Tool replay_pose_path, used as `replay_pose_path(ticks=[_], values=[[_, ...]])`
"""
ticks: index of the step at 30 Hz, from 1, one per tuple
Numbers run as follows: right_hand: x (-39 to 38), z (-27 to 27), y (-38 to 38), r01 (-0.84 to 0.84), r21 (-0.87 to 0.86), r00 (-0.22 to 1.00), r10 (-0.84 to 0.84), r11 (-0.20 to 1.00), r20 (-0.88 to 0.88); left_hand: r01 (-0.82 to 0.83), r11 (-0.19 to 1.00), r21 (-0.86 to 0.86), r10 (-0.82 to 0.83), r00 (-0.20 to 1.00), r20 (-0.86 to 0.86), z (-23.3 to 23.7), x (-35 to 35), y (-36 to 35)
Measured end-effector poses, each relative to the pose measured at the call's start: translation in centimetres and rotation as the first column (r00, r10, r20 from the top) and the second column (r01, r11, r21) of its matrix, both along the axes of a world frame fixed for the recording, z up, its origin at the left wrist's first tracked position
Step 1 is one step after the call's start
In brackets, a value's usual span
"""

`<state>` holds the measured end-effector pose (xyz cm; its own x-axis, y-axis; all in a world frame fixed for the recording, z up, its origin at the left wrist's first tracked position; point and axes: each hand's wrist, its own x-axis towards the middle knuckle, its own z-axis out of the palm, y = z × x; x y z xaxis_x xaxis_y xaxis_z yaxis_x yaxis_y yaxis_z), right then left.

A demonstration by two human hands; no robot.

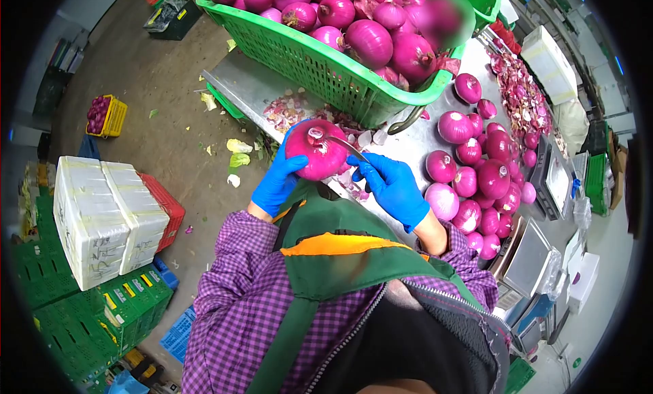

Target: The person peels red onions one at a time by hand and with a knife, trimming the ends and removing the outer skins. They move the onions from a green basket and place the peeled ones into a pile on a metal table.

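Observation:
A large red onion (314, 159) rests in my left hand (277, 179), whose blue-gloved fingers wrap its left side and underside. My right hand (393, 186), gloved in blue too, grips a small curved knife (348, 146). The blade reaches over the top of the onion, close by its root end. Just beyond my hands stands a green crate (306, 50) heaped with red onions (369, 43). To the right of my right hand, a group of red onions (469, 179) lies on the metal table (401, 145). Skin scraps (354, 184) lie under the knife hand.
Onion peelings (520, 98) are piled at the table's far right, near a scale (552, 179). White foam boxes (95, 217) and green crates (129, 299) are stacked on the left. A yellow basket of onions (115, 116) and leaf scraps (238, 152) are on the floor.

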<state>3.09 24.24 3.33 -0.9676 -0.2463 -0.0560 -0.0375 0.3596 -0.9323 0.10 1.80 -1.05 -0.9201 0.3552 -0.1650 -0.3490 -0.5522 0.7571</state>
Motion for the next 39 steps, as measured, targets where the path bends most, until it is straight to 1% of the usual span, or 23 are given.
replay_pose_path(ticks=[2,4,5,7,9,12,14,15,17,18,19,20,21,22,23,25,27,29,33,36,37,38,39], values=[[0.2,0.0,-0.1,0.005,0.024,0.999,-0.006,1.000,0.041,0.008,0.998,-0.055,-0.009,1.000,-0.023,-0.6,0.0,-0.1],[0.5,-0.1,-0.2,0.018,-0.021,0.997,-0.016,1.000,0.082,-0.067,0.998,0.012,0.065,0.995,0.081,-1.4,0.2,-0.1],[0.6,-0.4,-0.2,0.019,-0.024,0.997,-0.017,1.000,0.082,-0.065,0.998,0.010,0.064,0.995,0.080,-1.8,0.0,0.0],[1.3,-1.7,-0.1,0.050,-0.075,0.998,-0.046,0.996,0.044,-0.211,0.966,0.149,0.167,0.950,0.263,-2.7,-0.4,0.0],[1.9,-4.0,-0.1,0.049,-0.119,0.997,-0.042,0.992,0.058,-0.223,0.958,0.178,0.164,0.941,0.295,-3.5,-0.9,-0.5],[2.9,-4.3,0.1,0.060,-0.232,0.993,-0.035,0.971,0.109,-0.207,0.950,0.235,0.132,0.944,0.302,-3.2,-1.3,-1.3],[3.0,-3.6,0.6,0.080,-0.326,0.982,-0.018,0.942,0.190,-0.100,0.816,0.570,-0.046,0.971,0.236,-2.0,-1.1,-1.8],[2.8,-3.5,0.7,0.091,-0.317,0.981,-0.030,0.944,0.193,-0.106,0.817,0.567,-0.044,0.969,0.244,-1.8,-1.0,-1.9],[2.4,-2.2,0.8,0.123,-0.356,0.977,-0.051,0.926,0.205,-0.152,0.865,0.478,-0.005,0.950,0.312,-1.4,-1.9,-2.1],[2.0,-1.9,0.8,0.121,-0.360,0.979,-0.052,0.925,0.196,0.027,0.859,0.511,-0.106,0.986,0.127,-2.6,-1.7,-2.4],[1.7,-1.7,0.8,0.116,-0.316,0.985,-0.067,0.942,0.161,0.037,0.861,0.507,-0.112,0.987,0.119,-2.5,-1.7,-2.2],[1.9,-1.5,0.9,0.114,-0.268,0.987,-0.079,0.957,0.138,0.018,0.957,0.288,-0.048,0.994,0.099,-2.7,-1.1,-1.6],[2.0,-1.0,0.9,0.117,-0.266,0.986,-0.081,0.957,0.144,-0.015,0.998,0.055,0.011,0.998,0.065,-2.8,-0.5,-0.8],[1.5,-0.5,0.9,0.106,-0.204,0.990,-0.084,0.973,0.115,-0.037,0.999,-0.011,0.038,0.994,0.099,-0.7,-0.6,-0.1],[1.5,-0.3,0.8,0.098,-0.138,0.992,-0.085,0.986,0.098,-0.029,1.000,-0.009,0.030,0.994,0.107,-0.8,-0.7,0.1],[1.2,-0.5,0.8,0.110,-0.123,0.993,-0.103,0.986,0.058,-0.055,0.950,-0.306,-0.033,0.961,-0.276,-1.0,-1.2,0.5],[1.2,-0.7,0.9,0.089,-0.005,0.995,-0.088,0.996,0.036,-0.044,0.951,-0.307,-0.032,0.971,-0.238,-0.4,-0.9,0.7],[1.1,-1.1,0.9,0.096,-0.019,0.995,-0.096,0.995,0.031,-0.066,0.927,-0.370,-0.064,0.942,-0.329,-0.4,-1.0,0.7],[0.8,-1.5,0.6,0.089,0.012,0.995,-0.089,0.996,0.040,-0.071,0.897,-0.435,-0.103,0.926,-0.363,-0.3,-1.0,0.7],[0.7,-1.1,0.7,0.081,0.023,0.995,-0.082,0.996,0.048,-0.059,0.914,-0.402,-0.089,0.936,-0.340,-0.3,-0.8,0.8],[0.9,-1.2,0.8,0.082,0.021,0.995,-0.083,0.996,0.049,-0.066,0.938,-0.341,-0.036,0.958,-0.285,-0.2,-0.7,0.9],[1.1,-1.5,1.0,0.084,-0.025,0.993,-0.082,0.996,0.079,-0.078,0.957,-0.279,0.014,0.974,-0.225,-0.1,-0.6,1.0],[1.4,-1.8,1.2,0.089,-0.070,0.991,-0.081,0.994,0.110,-0.077,0.957,-0.280,0.013,0.975,-0.224,-0.1,-0.6,1.1]])
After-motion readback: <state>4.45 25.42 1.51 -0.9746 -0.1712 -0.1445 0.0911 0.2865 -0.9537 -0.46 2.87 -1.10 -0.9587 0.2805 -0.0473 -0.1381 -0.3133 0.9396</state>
